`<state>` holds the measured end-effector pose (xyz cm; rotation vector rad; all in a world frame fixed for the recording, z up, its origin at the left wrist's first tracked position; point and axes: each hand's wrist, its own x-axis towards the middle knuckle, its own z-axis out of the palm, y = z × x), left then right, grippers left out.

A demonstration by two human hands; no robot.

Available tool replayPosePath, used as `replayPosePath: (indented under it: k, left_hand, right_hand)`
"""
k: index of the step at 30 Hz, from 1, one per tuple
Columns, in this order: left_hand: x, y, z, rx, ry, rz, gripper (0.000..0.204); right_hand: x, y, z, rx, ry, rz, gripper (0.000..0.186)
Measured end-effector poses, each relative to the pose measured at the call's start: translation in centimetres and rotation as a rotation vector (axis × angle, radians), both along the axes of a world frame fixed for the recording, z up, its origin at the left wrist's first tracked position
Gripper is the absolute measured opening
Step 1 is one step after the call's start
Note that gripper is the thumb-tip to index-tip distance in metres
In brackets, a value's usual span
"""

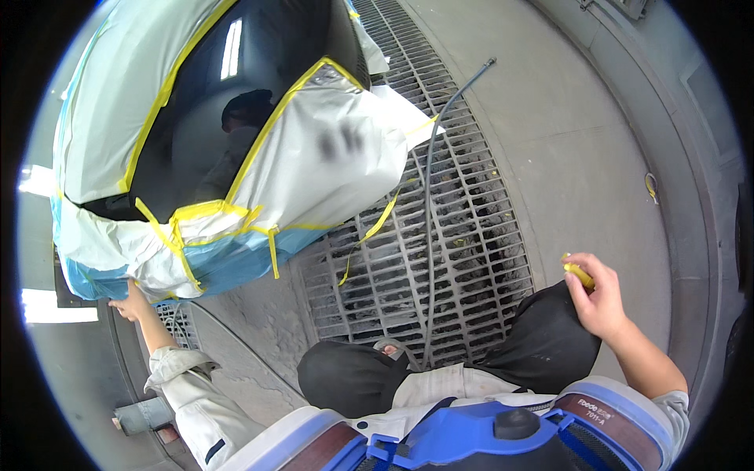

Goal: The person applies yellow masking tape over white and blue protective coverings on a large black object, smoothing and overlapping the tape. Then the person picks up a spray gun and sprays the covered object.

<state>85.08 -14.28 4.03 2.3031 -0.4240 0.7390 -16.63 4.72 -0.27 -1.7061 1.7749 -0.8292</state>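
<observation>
A car part, glossy and black, shows between sheets of white masking paper edged with yellow masking tape. Blue masking film hangs along its lower side. At the film's lower left edge, my left hand touches it with fingers apart; nothing shows in its grip. My right hand is closed on a small roll of yellow masking tape, held above my right knee, well apart from the car.
A dark hose crosses the metal floor grating. A loose yellow tape strip dangles over the grating. My knees and a blue respirator fill the lower edge. A grey cylinder lies at lower left.
</observation>
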Motion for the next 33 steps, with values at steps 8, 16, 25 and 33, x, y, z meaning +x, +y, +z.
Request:
replayPosePath:
  k: [8, 16, 25, 33]
  left_hand:
    - [-26.6, 16.9, -9.8, 0.105, 0.499, -0.653, 0.051]
    - [-57.4, 17.7, -6.1, 0.897, 0.163, -1.665, 0.059]
    - [-58.2, 13.1, -6.7, 0.869, 0.114, -2.086, 0.026]
    - [-57.7, 12.1, -5.4, 0.988, 0.268, -1.751, 0.04]
  right_hand:
    - [-5.9, 1.5, -0.8, -0.298, 0.235, 0.27, 0.054]
    - [-9.4, -0.2, -3.2, -0.361, -0.014, 0.426, 0.068]
    - [-15.4, 4.1, -5.2, -0.167, 0.01, 0.526, 0.031]
    - [-21.1, 8.0, -9.5, -0.177, 0.136, 0.669, 0.021]
